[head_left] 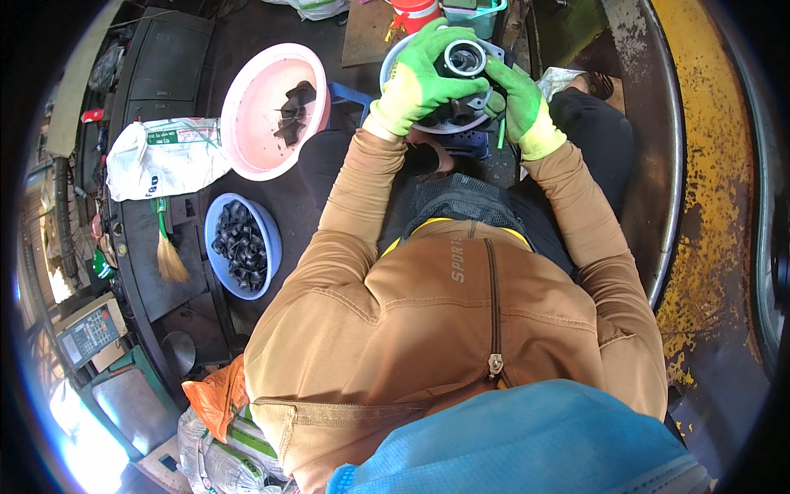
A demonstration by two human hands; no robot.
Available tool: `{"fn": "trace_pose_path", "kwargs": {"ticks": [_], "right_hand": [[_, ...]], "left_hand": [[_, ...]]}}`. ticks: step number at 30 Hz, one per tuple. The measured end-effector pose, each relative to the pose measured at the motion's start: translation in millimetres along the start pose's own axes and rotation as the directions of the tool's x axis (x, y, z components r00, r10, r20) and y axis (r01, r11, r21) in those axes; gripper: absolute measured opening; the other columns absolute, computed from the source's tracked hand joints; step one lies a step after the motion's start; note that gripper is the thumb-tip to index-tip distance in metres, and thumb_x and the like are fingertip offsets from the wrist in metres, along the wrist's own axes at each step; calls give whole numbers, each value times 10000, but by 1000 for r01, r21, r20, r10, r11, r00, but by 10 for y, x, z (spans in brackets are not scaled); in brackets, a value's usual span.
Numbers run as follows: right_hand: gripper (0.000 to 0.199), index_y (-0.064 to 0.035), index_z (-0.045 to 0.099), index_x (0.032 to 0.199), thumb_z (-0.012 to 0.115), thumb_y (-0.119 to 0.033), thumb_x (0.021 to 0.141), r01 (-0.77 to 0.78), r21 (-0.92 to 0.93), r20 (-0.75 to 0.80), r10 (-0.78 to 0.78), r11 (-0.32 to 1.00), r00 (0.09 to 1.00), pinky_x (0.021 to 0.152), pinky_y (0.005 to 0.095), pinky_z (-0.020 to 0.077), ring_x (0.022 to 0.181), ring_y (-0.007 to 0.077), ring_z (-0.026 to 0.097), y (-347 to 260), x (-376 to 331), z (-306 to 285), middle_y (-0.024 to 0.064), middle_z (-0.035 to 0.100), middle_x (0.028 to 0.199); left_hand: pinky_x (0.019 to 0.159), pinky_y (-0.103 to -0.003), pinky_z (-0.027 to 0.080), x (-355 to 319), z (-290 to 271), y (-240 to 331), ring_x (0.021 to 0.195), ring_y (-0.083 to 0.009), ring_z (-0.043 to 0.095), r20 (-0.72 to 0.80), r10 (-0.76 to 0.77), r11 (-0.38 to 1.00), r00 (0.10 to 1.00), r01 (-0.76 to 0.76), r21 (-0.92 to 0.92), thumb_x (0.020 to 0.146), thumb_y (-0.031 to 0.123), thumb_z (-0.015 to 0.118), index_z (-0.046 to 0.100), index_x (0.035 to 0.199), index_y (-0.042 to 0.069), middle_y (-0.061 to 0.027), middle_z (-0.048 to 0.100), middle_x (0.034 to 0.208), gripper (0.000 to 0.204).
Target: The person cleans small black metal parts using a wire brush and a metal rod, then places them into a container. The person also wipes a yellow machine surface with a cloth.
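My left hand (pixel 420 78), in a green work glove, is closed around a ring-ended part (pixel 466 58) with a pale rim and a dark bore. My right hand (pixel 525 103), gloved the same way, has its fingers bent against the right side of this part. Both hands are above a pale blue basin (pixel 386 70) that stands between my legs. Dark and grey metal-looking pieces (pixel 465 111) show under the hands, partly hidden by the gloves. A thin green strip (pixel 501 134) hangs below my right fingers; what it belongs to cannot be made out.
Left of my hands stands a pink basin (pixel 259 99) holding a few black finned pieces (pixel 295 111). Nearer, a blue basin (pixel 269 239) is full of small black parts. A white sack (pixel 164 160) and a straw brush (pixel 170 259) lie farther left. Rusty yellow metal (pixel 708 165) runs along my right.
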State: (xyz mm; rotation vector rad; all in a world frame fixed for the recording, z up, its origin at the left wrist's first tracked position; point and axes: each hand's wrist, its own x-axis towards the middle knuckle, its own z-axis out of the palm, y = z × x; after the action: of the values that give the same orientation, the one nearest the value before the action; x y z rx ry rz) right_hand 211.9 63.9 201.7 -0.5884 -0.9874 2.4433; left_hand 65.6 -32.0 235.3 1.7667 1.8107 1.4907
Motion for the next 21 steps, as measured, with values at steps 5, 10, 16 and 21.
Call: {"fn": "trace_pose_path", "kwargs": {"ticks": [5,10,16,21], "right_hand": [[176,-97,617,1066,610,-213,934,45,-78,14,-44,996,999,496,203,418,520,28,417,-25,-21,27,-48,553,758],[177,-98,616,1066,613,-216,934,27,-113,23,-24,993,999,505,206,419,528,29,425,-22,-27,57,-52,548,764],[217,-85,613,1087,621,-239,934,18,-108,-60,-25,994,998,481,195,396,528,40,453,25,25,52,-31,587,801],[342,-44,579,1172,521,-324,984,144,-324,-123,-192,935,974,490,206,381,566,65,472,-41,66,-43,25,621,858]], "left_hand": [[995,-431,436,32,-57,-31,1186,-365,515,-60,242,954,968,-226,197,572,228,880,661,1091,70,-101,661,1100,585],[1048,-439,413,8,-49,-47,1271,-356,477,-117,190,966,975,-164,198,534,221,908,678,1112,91,-83,665,1166,635],[1015,-437,441,-42,-131,-139,1240,-353,503,-136,206,961,969,-174,217,555,257,901,678,1105,73,-112,665,1157,622],[903,-340,491,-165,-281,-128,1009,-225,627,-53,-166,986,985,165,-21,662,235,842,673,1108,34,-112,695,1047,518]]}}
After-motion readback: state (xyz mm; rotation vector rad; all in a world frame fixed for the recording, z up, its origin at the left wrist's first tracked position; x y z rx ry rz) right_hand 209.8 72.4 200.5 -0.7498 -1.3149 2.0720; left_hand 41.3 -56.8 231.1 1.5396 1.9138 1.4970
